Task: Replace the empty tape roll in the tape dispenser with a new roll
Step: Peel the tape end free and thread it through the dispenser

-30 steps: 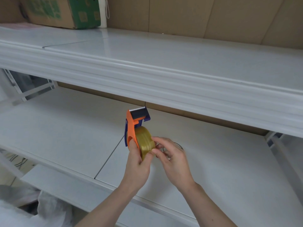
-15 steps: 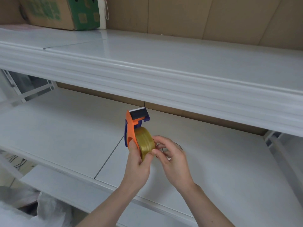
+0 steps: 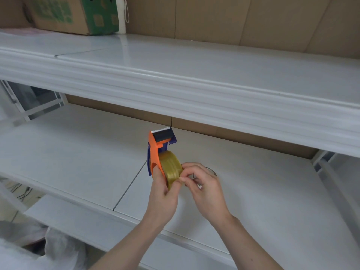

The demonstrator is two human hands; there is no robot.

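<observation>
Tape dispenser (image 3: 155,151), orange body with blue side plate, held upright in mid-air above the lower shelf (image 3: 78,152), centre of view. Serrated cutter end points up and away, toward the underside of the upper shelf (image 3: 194,78). Yellowish tape roll (image 3: 171,168) sits mounted in the dispenser, on its right side.

Left hand (image 3: 161,193) is clamped on the dispenser from below, one finger through the orange handle opening, thumb against the near edge of the roll. Right hand (image 3: 206,190) is just beside the roll on its right; thumb and forefinger are pinched together at the roll's outer surface. Cannot tell if a tape end is between them.

Behind the right hand, a clear ring-like object (image 3: 211,170) lies on the lower shelf, mostly hidden; cannot tell what it is.

Far left on the upper shelf: cardboard box (image 3: 74,14) with green print. White plastic bag (image 3: 58,250) at bottom left, below the shelf edge.
</observation>
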